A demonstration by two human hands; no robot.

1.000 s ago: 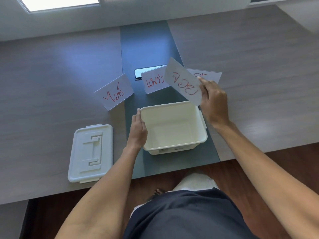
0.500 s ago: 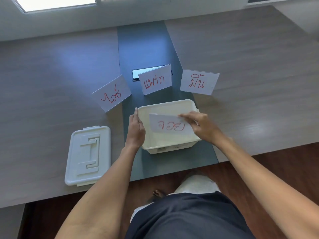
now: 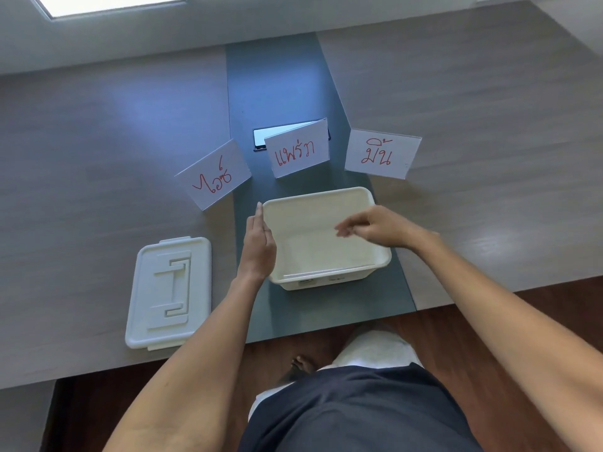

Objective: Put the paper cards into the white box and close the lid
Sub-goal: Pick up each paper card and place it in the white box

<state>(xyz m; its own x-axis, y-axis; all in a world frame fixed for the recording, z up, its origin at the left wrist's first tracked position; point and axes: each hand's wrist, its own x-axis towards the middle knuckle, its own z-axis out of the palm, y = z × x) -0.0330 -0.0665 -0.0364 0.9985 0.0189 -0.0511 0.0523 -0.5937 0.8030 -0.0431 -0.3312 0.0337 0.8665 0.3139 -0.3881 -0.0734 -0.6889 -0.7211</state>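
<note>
Both hands flank the white box (image 3: 321, 203), right hand (image 3: 380, 228) above it.

A grey wood-grain table (image 3: 456, 102) with a darker blue-grey strip (image 3: 277, 83) down its middle stands over a dark reddish-brown wooden floor (image 3: 554, 298), with a bright ceiling light reflected (image 3: 107, 3) at the top left edge.

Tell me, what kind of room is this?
Probably an office or meeting room: a long grey wood-look table with a dark centre strip holding a flush panel that may be a cable hatch, and name-style paper cards standing on it.
</note>
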